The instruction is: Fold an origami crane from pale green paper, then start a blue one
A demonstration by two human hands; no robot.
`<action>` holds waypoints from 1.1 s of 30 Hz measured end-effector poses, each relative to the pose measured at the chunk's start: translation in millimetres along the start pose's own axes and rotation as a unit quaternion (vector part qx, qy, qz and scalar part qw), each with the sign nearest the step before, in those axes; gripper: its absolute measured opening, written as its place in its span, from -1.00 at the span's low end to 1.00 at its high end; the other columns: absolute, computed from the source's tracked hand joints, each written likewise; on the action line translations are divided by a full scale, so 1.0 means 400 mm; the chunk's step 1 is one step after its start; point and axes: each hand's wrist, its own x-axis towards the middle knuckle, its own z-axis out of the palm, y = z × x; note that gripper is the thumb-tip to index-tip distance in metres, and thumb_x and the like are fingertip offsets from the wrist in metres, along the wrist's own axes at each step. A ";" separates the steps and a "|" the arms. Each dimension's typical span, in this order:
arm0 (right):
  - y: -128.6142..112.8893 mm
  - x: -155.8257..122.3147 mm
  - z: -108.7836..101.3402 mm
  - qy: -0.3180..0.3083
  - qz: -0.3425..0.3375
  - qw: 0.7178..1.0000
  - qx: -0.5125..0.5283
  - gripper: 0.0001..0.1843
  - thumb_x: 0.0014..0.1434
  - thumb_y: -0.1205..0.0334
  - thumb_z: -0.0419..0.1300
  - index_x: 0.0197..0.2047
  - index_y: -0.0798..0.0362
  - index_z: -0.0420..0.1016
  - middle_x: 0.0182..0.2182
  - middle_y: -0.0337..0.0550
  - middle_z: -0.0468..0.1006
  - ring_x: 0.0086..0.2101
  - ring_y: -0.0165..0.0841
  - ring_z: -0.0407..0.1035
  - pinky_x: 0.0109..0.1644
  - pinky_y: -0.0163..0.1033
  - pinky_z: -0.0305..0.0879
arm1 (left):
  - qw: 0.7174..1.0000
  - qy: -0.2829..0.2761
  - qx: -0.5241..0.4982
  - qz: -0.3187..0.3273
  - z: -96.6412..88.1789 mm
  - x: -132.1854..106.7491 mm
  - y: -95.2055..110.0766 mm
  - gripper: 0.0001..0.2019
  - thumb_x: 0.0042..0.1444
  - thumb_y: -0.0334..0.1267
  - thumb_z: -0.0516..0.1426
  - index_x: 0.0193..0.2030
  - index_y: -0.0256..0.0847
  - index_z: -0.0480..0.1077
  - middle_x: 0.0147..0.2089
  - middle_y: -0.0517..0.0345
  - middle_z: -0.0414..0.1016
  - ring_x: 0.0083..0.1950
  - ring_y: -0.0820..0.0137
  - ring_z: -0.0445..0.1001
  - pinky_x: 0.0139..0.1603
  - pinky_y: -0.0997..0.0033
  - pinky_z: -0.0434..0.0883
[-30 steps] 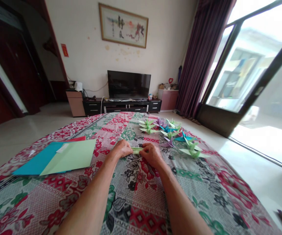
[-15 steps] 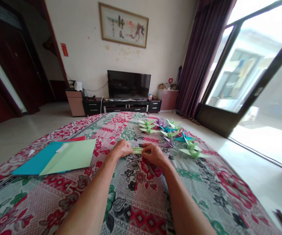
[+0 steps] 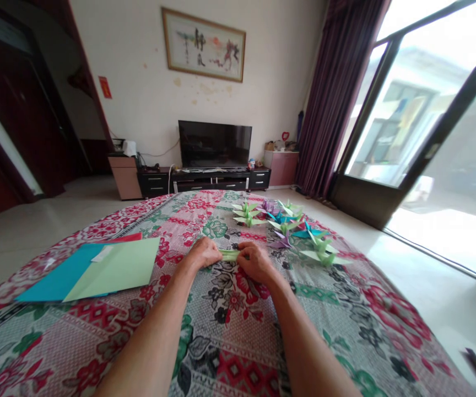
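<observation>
A narrow strip of folded light green paper (image 3: pixel 230 255) stretches between my two hands, low over the tablecloth. My left hand (image 3: pixel 205 252) pinches its left end with closed fingers. At the right end, my right hand (image 3: pixel 255 260) grips it the same way, thumb and fingers together. Both ends of the paper are hidden in the fingers. Right of my hands stand several folded paper cranes, among them a light green crane (image 3: pixel 324 255), a purple crane (image 3: pixel 282 240) and a blue crane (image 3: pixel 307 231).
Flat sheets lie on the left of the table: a light green sheet (image 3: pixel 118 270) over a blue sheet (image 3: pixel 62 273), with a red edge behind. A floral tablecloth (image 3: pixel 238 331) covers the round table. Beyond it stand a television (image 3: pixel 215 144) and low cabinets.
Both hands keep hold of the green paper strip and have barely moved. The whole view has shifted slightly; the sheets and cranes lie as before.
</observation>
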 end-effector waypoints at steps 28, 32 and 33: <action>-0.004 0.004 0.026 0.008 0.004 1.000 -0.006 -0.77 -0.01 0.40 0.10 -0.39 -0.01 0.58 -0.15 -0.16 0.49 -0.12 -0.34 0.34 0.02 -0.27 0.17 | 1.000 0.008 0.000 -0.009 -0.001 -0.002 0.004 -0.83 -0.25 -0.27 0.12 -0.58 -0.32 0.49 -0.67 0.18 0.24 -0.56 0.48 0.23 -0.55 0.51 0.12; 0.002 0.005 0.034 0.009 0.010 1.000 -0.015 -0.73 -0.03 0.42 0.09 -0.37 -0.02 0.60 -0.09 -0.15 0.47 -0.08 -0.32 0.33 0.07 -0.25 0.16 | 1.000 0.011 -0.009 -0.008 -0.006 -0.010 0.009 -0.84 -0.25 -0.29 0.11 -0.57 -0.31 0.49 -0.68 0.19 0.22 -0.57 0.49 0.22 -0.56 0.50 0.11; 0.002 0.005 0.035 0.009 0.015 1.000 -0.016 -0.72 -0.03 0.42 0.08 -0.37 -0.03 0.60 -0.08 -0.15 0.47 -0.08 -0.32 0.34 0.07 -0.26 0.16 | 1.000 0.011 -0.012 -0.007 -0.005 -0.010 0.009 -0.84 -0.25 -0.29 0.11 -0.57 -0.31 0.49 -0.68 0.19 0.23 -0.57 0.48 0.22 -0.55 0.50 0.12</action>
